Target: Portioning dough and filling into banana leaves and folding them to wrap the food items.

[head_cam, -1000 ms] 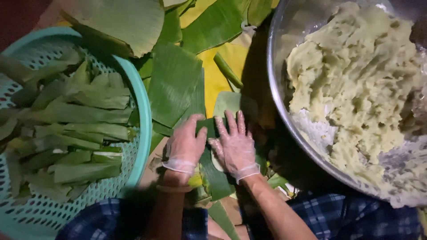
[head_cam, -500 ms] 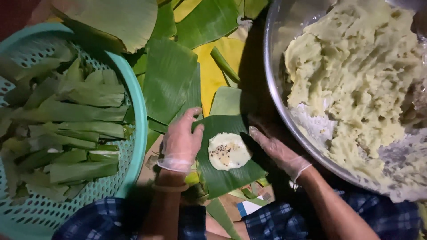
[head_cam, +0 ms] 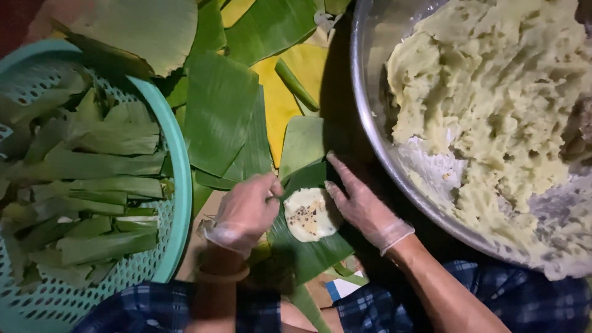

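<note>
Two gloved hands meet over one banana leaf piece [head_cam: 308, 246] in the head view, low in the middle of the frame. On that leaf lies a flat round of pale dough [head_cam: 311, 214] speckled with dark seeds. The left hand [head_cam: 243, 213] rests at the leaf's left edge, its fingers curled so the grip is loosely closed, fingertips pinching the leaf edge just beside the dough. The right hand [head_cam: 357, 200] lies flat on the leaf's right side, its grip wide open with fingers stretched out and holding nothing, touching the dough's right rim. To the right stands a large metal bowl [head_cam: 370, 117] heaped with pale yellow mash [head_cam: 493, 105]. To the left sits a teal plastic basket [head_cam: 176, 185] filled with folded leaf parcels [head_cam: 92, 179]. More cut leaves [head_cam: 222, 117] lie spread between basket and bowl.
</note>
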